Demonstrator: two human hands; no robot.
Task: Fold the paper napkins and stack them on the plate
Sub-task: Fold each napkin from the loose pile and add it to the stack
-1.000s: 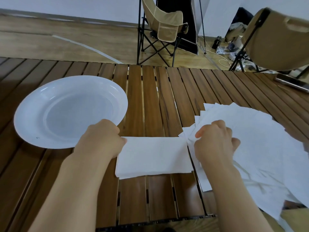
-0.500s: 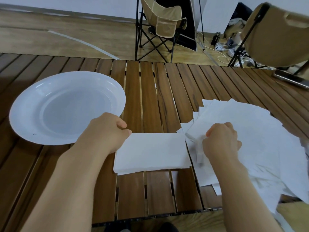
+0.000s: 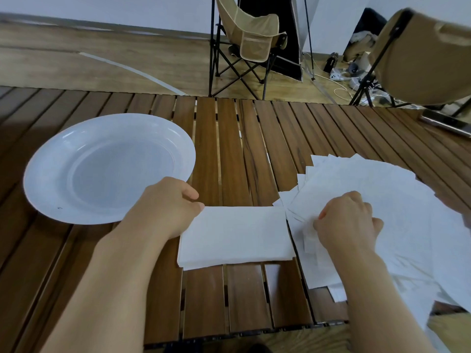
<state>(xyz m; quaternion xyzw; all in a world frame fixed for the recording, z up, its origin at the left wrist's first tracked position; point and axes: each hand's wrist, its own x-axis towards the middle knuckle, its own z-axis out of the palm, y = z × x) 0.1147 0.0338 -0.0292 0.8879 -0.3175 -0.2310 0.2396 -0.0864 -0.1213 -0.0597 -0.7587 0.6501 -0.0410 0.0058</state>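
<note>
Folded napkin [image 3: 237,235], centre of frame on the slatted table [image 3: 229,138], its left edge pinched by the left hand [image 3: 168,207]. Right hand [image 3: 349,225] (fingers curled) grips sheets of the fanned napkin pile [image 3: 397,197] at right. Plate [image 3: 51,174] at left holds nothing.

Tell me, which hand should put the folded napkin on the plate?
Probably the left hand. It already holds the folded napkin's left edge, next to the plate. The right hand is over on the fanned napkin pile.
</note>
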